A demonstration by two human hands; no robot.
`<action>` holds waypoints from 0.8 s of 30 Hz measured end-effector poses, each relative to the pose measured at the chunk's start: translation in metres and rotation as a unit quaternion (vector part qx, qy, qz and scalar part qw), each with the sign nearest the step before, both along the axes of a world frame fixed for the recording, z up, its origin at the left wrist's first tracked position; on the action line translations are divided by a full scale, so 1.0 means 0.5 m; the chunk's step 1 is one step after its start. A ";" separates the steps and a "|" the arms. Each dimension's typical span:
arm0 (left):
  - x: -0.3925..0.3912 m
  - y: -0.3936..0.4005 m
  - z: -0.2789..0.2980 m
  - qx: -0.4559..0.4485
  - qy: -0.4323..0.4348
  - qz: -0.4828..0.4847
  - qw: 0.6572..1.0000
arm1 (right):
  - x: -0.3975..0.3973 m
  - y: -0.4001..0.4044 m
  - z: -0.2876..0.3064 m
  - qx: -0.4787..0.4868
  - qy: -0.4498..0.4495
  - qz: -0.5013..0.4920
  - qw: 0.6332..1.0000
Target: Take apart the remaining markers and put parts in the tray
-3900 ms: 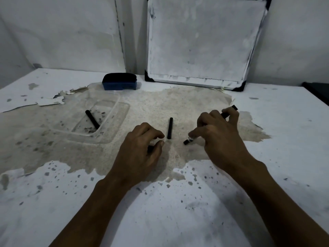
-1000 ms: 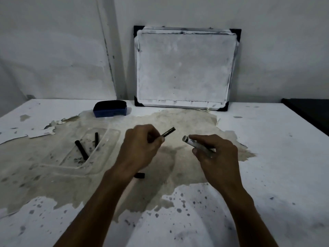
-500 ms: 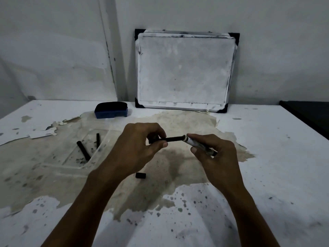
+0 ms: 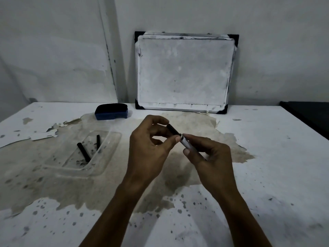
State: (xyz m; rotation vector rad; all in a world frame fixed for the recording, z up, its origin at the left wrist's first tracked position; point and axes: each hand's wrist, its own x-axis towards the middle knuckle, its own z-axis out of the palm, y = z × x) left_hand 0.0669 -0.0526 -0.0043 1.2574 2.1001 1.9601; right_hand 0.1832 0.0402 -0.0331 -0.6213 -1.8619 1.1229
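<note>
My left hand (image 4: 149, 148) pinches a thin black rod (image 4: 173, 130) between thumb and fingers, above the table's middle. The rod's lower end meets the open end of a grey marker barrel (image 4: 187, 144), which my right hand (image 4: 210, 157) grips between thumb and fingers. Most of the barrel is hidden inside my right hand. Both hands are raised off the worn white table (image 4: 267, 157).
A clear plastic tray (image 4: 110, 152) at the left holds two black rods (image 4: 83, 152). A blue and black eraser (image 4: 111, 111) lies behind it. A smudged whiteboard (image 4: 185, 72) leans on the back wall. A dark object (image 4: 309, 114) sits at the right edge.
The rod in my left hand has gone further into the barrel, so less of it shows. My hands have come closer together. The small black piece on the table is now hidden.
</note>
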 end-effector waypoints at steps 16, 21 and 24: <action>-0.068 -0.072 -0.036 -0.211 0.128 -0.007 0.969 | 0.001 0.001 -0.016 0.042 -0.036 -0.021 0.998; -0.125 -0.126 -0.054 -0.394 0.177 -0.065 0.900 | -0.006 -0.009 -0.027 0.100 -0.093 -0.003 0.991; -0.120 -0.125 -0.071 -0.418 0.200 -0.089 0.882 | -0.008 -0.014 -0.031 0.120 -0.115 0.002 0.986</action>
